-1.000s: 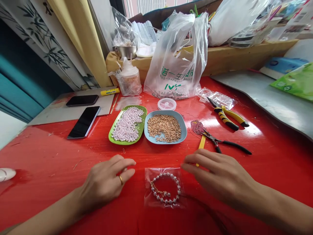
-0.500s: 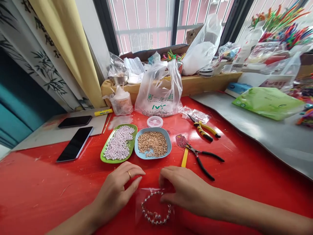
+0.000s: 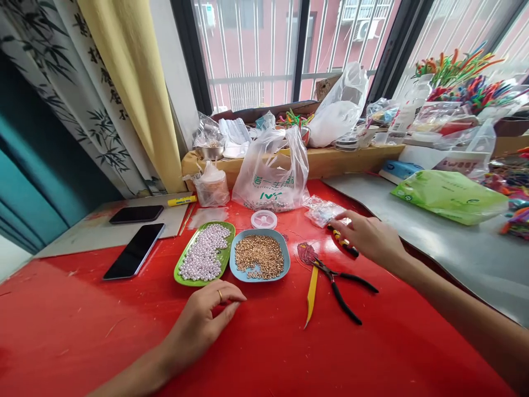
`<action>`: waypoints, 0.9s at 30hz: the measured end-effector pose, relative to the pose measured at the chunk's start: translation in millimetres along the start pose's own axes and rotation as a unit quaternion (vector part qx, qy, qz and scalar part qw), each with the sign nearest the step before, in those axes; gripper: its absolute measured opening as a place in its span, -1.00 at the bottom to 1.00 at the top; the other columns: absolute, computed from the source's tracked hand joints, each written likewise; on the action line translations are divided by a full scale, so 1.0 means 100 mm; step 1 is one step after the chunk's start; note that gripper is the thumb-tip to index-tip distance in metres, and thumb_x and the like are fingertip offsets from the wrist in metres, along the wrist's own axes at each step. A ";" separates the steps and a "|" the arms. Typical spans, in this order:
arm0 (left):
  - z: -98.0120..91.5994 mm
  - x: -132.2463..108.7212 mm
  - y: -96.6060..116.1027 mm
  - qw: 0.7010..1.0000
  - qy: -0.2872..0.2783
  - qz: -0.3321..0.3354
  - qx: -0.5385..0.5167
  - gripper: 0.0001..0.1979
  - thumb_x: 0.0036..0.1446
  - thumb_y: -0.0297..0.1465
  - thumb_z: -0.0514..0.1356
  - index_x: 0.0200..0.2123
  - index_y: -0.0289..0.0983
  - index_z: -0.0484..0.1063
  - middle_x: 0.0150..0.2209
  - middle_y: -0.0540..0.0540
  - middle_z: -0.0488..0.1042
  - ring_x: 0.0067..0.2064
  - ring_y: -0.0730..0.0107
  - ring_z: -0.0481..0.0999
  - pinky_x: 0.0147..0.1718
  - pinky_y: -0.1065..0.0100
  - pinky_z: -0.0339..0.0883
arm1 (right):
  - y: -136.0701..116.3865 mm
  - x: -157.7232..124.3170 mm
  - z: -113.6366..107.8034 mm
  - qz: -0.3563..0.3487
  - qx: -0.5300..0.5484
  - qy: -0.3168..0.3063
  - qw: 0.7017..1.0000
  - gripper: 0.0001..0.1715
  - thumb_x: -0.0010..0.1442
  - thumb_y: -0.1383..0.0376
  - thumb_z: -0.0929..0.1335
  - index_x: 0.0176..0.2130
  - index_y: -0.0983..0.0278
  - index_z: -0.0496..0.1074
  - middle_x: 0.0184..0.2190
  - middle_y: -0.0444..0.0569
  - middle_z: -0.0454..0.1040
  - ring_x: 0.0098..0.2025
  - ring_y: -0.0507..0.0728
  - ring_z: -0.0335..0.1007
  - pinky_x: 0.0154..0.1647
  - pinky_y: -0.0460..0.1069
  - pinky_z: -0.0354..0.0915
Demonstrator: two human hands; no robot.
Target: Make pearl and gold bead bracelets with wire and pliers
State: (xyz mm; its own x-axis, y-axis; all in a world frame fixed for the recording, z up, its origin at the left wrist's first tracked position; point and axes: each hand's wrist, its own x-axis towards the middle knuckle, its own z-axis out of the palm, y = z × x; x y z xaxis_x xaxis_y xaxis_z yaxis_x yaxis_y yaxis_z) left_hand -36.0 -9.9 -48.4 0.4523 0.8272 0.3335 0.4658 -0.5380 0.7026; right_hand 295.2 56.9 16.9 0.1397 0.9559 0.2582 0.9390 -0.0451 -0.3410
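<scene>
My left hand (image 3: 210,315) rests on the red table just in front of the bead trays, thumb and fingers apart and holding nothing. Over at the right, my right hand (image 3: 363,234) reaches across the yellow-and-black pliers (image 3: 343,242), hiding much of them. Its fingertips are beside a pile of clear plastic bags (image 3: 321,210), with the thumb a little apart and nothing plainly held. Pale pearl beads (image 3: 205,251) fill a green tray (image 3: 226,259). Gold beads (image 3: 259,255) lie in a blue tray (image 3: 278,275).
Black-handled pliers (image 3: 343,292) and yellow tweezers (image 3: 311,295) lie right of the trays. A round clear case (image 3: 263,219) and a white plastic bag (image 3: 268,184) stand behind. Two phones (image 3: 134,251) are at left. A green packet (image 3: 450,197) lies on the grey sheet (image 3: 438,242).
My right hand has moved away and right to the plastic bags. The clear bag with the beaded bracelet is gone from the table front. My left hand has barely moved. The view has tilted up.
</scene>
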 end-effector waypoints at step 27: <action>-0.45 0.00 -0.02 0.830 0.027 0.210 0.516 -0.61 0.17 -0.69 -0.08 -0.01 -0.40 0.36 -0.09 -0.29 0.52 -0.29 0.28 0.53 -0.53 0.40 0.36 | -0.30 -0.25 0.32 -0.227 0.022 -0.101 0.968 -0.68 0.21 0.28 0.19 -0.35 0.25 0.50 -0.40 -0.02 0.59 -0.44 0.13 0.46 -0.42 -0.01 0.23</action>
State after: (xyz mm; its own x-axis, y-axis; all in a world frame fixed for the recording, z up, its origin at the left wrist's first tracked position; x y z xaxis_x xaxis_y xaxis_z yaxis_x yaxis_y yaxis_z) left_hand -71.4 -1.9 -21.5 0.7172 0.5230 0.4606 0.6923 -0.6104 -0.3849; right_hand 253.7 44.0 -8.1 -0.3527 0.9120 0.2094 0.8744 0.4009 -0.2733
